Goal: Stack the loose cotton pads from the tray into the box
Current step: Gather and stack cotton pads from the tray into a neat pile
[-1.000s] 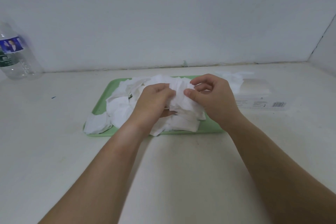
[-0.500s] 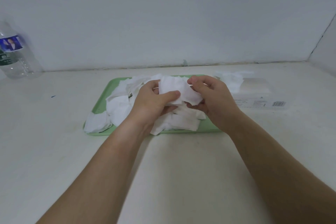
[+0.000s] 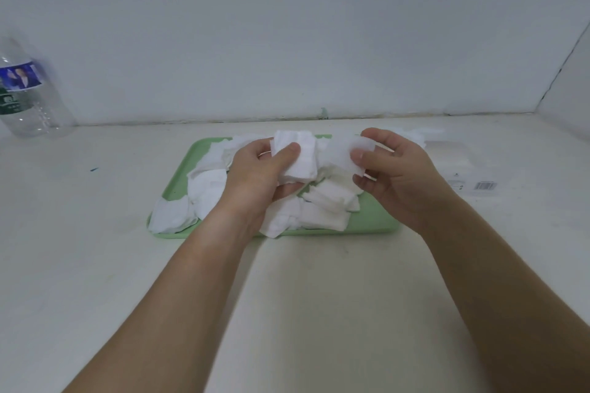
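A green tray (image 3: 370, 223) lies on the white table with several loose white cotton pads (image 3: 325, 204) heaped on it. My left hand (image 3: 258, 175) grips a small stack of pads (image 3: 301, 156) above the tray, thumb on top. My right hand (image 3: 396, 175) pinches a single pad (image 3: 346, 153) between thumb and fingers, just right of the stack. The white box (image 3: 459, 169) lies to the right of the tray, partly hidden behind my right hand, with some pads at its far end.
A clear plastic water bottle (image 3: 25, 96) stands at the far left against the wall. The wall runs close behind the tray, and a side wall meets it at the far right. Bare table stretches in front of the tray.
Both hands have lifted from the heap. The left now holds a squared stack of pads, and the right has drawn apart to the right with one pad.
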The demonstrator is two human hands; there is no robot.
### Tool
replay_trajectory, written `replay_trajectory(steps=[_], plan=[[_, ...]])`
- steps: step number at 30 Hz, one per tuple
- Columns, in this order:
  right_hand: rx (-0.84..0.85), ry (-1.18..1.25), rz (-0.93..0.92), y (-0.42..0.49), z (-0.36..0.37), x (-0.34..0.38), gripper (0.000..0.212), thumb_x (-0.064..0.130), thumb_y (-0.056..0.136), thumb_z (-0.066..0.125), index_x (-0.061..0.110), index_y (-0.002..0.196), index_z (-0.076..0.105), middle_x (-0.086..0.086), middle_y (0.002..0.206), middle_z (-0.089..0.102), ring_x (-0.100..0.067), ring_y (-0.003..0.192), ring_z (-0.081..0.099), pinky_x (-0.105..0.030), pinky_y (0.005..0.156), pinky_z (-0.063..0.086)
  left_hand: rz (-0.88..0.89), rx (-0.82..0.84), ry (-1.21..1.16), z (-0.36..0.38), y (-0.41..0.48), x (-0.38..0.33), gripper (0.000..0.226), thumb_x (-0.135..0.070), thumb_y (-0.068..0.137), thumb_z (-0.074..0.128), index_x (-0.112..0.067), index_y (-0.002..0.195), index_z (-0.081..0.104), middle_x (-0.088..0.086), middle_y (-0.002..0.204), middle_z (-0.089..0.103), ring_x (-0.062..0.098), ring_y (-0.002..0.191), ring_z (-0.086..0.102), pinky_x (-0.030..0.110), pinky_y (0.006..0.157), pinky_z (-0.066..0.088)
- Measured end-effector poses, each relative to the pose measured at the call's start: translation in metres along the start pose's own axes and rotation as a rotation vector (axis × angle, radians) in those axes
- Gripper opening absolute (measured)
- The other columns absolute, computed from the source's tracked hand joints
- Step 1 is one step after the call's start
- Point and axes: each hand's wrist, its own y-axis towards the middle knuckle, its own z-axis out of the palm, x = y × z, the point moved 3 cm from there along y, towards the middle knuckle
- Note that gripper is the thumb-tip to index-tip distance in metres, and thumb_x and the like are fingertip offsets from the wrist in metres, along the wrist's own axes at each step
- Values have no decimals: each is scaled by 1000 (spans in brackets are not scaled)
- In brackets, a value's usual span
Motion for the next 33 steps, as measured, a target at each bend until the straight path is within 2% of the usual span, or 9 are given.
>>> replay_trajectory(steps=[4, 7, 9, 11, 13, 18, 21, 29, 33], plan=[[109, -44, -15, -7, 1, 9, 20, 6, 77, 67, 18, 92, 62, 2, 78, 70, -13, 68, 65, -25, 65, 53, 15, 47, 86, 4, -3, 0, 26, -16, 91, 74, -12, 116, 67, 7, 103, 77, 18, 89, 77, 35, 77, 63], [179, -120, -41, -9, 2, 12, 10, 5, 86, 62, 14, 90, 64, 0, 76, 64, -15, 72, 62, -27, 69, 54, 46, 70, 178, 7, -5, 0, 26, -17, 89, 77, -15, 114, 68, -1, 93, 79, 16, 88, 77, 37, 79, 64], [228, -174, -62, -10, 4, 13, 11, 6, 84, 66, 11, 93, 66, -1, 76, 66, -17, 74, 64, -33, 75, 55, 52, 92, 214, 9, -6, 0, 29, -17, 88, 78, -14, 115, 68, -1, 93, 79, 18, 90, 76, 40, 80, 64], [250, -289, -95, -11, 6, 13, 21, 5, 80, 75, 12, 99, 68, -6, 81, 70, -22, 79, 65, -43, 81, 52, 44, 114, 227, 10, -8, -1, 31, -16, 87, 78, -12, 117, 69, 1, 94, 79, 17, 88, 77, 39, 78, 64], [205, -414, -136, -11, 7, 12, 31, 4, 79, 79, 12, 107, 68, -10, 84, 74, -26, 80, 67, -47, 81, 51, 33, 146, 228, 12, -10, -1, 31, -15, 87, 79, -11, 117, 70, 4, 94, 79, 16, 86, 77, 36, 75, 64], [44, -576, -195, -9, 9, 12, 43, 1, 74, 84, 12, 111, 64, -6, 77, 75, -20, 67, 67, -31, 64, 54, 0, 227, 219, 15, -12, 1, 30, -16, 89, 78, -10, 117, 69, 8, 99, 79, 23, 91, 77, 39, 80, 63], [0, -631, -200, -8, 9, 12, 46, 2, 71, 86, 13, 109, 64, 0, 70, 73, -16, 63, 68, -26, 60, 56, 1, 272, 214, 16, -12, 1, 25, -14, 93, 72, -11, 118, 70, 8, 101, 79, 23, 95, 76, 41, 84, 62], [-58, -718, -202, -4, 6, 9, 45, 8, 67, 90, 17, 104, 65, 8, 61, 67, -11, 58, 65, -24, 59, 54, -30, 338, 234, 19, -14, 1, 20, -15, 100, 58, -11, 112, 74, 7, 100, 77, 20, 95, 74, 34, 77, 61], [-90, -744, -215, -2, 3, 3, 40, 16, 68, 91, 21, 98, 65, 2, 66, 69, -18, 63, 68, -32, 64, 52, -67, 323, 228, 20, -14, 0, 33, -34, 104, 52, -10, 112, 74, 10, 107, 77, 23, 98, 75, 39, 83, 62]])
